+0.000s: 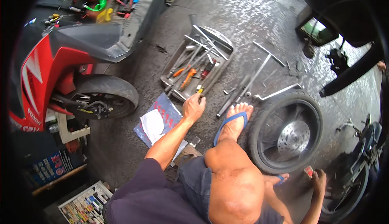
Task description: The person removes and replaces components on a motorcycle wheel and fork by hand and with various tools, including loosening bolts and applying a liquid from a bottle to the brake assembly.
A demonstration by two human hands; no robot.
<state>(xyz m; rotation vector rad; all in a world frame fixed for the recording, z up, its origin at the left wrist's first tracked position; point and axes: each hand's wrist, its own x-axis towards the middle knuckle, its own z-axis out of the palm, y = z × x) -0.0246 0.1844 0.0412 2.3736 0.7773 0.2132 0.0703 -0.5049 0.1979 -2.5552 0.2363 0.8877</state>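
Observation:
My left hand is closed at the near edge of a grey tool tray. Its fingertips pinch a small yellow-and-black tool handle, whose far end I cannot make out. In the tray lie metal T-bars, wrenches, orange-handled pliers and a red-handled tool. Low on the right, beside my knee, my right hand holds a small red-and-white packet between fingers and thumb. A detached motorcycle wheel with a brake disc lies on the floor between that hand and my sandalled foot.
A red scooter stands at the left, its tyre near the tray. A T-handle wrench and other bars lie right of the tray. A blue plastic bag with white paper rests under my left forearm. Another motorcycle stands far right.

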